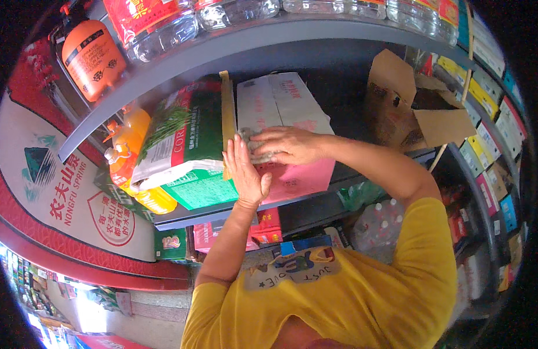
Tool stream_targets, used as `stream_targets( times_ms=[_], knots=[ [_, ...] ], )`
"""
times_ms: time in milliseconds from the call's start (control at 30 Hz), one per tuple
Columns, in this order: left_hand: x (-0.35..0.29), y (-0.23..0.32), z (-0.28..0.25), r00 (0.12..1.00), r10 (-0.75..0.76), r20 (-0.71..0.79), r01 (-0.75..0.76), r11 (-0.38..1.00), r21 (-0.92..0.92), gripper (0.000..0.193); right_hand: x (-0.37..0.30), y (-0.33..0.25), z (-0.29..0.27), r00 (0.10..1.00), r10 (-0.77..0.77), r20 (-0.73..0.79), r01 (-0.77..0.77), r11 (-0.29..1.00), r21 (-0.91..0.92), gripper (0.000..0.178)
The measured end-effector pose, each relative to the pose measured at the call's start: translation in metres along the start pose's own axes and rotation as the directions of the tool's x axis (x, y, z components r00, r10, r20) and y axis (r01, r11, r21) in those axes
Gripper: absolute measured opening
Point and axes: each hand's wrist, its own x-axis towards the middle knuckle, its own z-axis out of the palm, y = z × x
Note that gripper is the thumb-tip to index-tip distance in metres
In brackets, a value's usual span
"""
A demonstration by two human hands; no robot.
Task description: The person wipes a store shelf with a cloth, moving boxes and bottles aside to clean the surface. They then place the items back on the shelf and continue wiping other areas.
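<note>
Appears to be wiping the box [295, 107] at 12 o'clock on the shelf [345, 110]; grips grey cloth [247, 138] under fingers of right hand [293, 145], extends left hand [247, 175], fingers released, at box's 8 o'clock edge. Next, likely requires sweeping cloth toward 1 o'clock.

Ctn [283, 104] pink/wht; cloth [248, 137] prob. gry.

Above the left hand [247, 179] a grey shelf [234, 49] is running; below-left of that hand, light [91, 314] is glaring beside the grey floor [158, 303].
</note>
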Motion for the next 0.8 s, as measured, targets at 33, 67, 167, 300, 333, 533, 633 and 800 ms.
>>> stream_targets(
  times_ms=[33,67,167,300,333,533,633,800],
  knots=[
    [0.001,0.001,-0.002,1.000,-0.007,0.017,0.006,1.000,0.004,0.079,-0.005,-0.006,-0.003,0.999,-0.049,0.004,0.049,0.999,0.011,0.030],
    [0.002,0.002,-0.003,0.999,-0.011,0.034,0.011,1.000,0.003,0.079,-0.010,-0.012,-0.006,0.995,-0.096,0.009,0.095,0.995,0.022,0.029],
    [0.008,0.007,-0.007,0.997,-0.035,0.070,0.036,0.999,-0.014,0.076,-0.028,-0.024,-0.025,0.995,-0.031,0.092,0.025,0.998,0.059,0.031],
    [0.010,0.014,-0.016,0.982,-0.064,0.178,0.045,0.993,0.110,0.067,-0.040,-0.030,-0.055,0.992,0.097,-0.079,-0.090,0.992,0.085,0.035],
    [0.012,0.013,-0.016,0.980,-0.063,0.189,0.022,0.976,0.215,0.063,-0.041,-0.027,-0.058,0.967,0.141,-0.212,-0.131,0.990,0.061,0.036],
    [0.014,0.019,-0.015,0.958,-0.020,0.285,-0.102,0.908,0.406,0.044,-0.087,-0.020,-0.035,0.844,0.324,-0.427,-0.325,0.943,0.075,0.034],
    [0.005,0.030,-0.028,0.970,-0.076,0.231,0.027,0.978,0.208,0.045,-0.138,-0.033,-0.019,0.341,0.513,-0.788,-0.363,0.845,0.393,0.030],
    [-0.074,0.051,-0.031,0.923,-0.358,0.139,0.365,0.931,-0.028,0.055,-0.199,-0.037,0.102,0.090,0.653,-0.752,-0.595,0.640,0.485,0.036]
  ],
)
